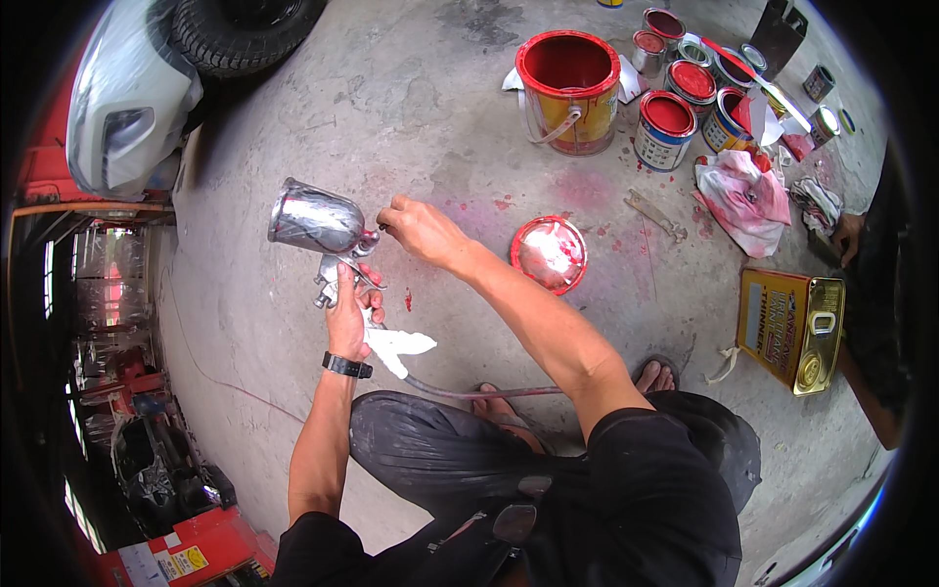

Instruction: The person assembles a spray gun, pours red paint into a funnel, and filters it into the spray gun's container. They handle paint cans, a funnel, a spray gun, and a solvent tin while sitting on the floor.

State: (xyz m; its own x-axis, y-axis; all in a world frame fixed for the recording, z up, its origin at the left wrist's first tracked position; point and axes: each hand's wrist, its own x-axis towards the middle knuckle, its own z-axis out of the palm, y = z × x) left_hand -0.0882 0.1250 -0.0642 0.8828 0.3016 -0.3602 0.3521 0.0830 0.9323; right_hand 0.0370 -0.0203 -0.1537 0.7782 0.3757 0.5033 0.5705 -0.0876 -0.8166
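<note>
Two hands meet at a spray gun (337,274) held above the floor (411,117): left hand (347,318) wraps its handle, fingers closed around it with a white rag (396,347); right hand (421,230) pinches narrow at the knob beside the tilted metal cup (313,217), just right of it. Open cans (567,93) near the floor's far edge hold red paint

Bare concrete floor (411,88), grey and pretty stained, red paint splatter all over the middle. At about 1 o'clock sits a big open bucket (568,90) of red paint, with a bunch of smaller paint cans (667,129) just right of it. Round red-smeared lid (549,254) lies near centre. Paint-stained rag (745,199) at 2 o'clock, yellow rectangular thinner tin (790,327) lying flat at 3 o'clock.
</note>
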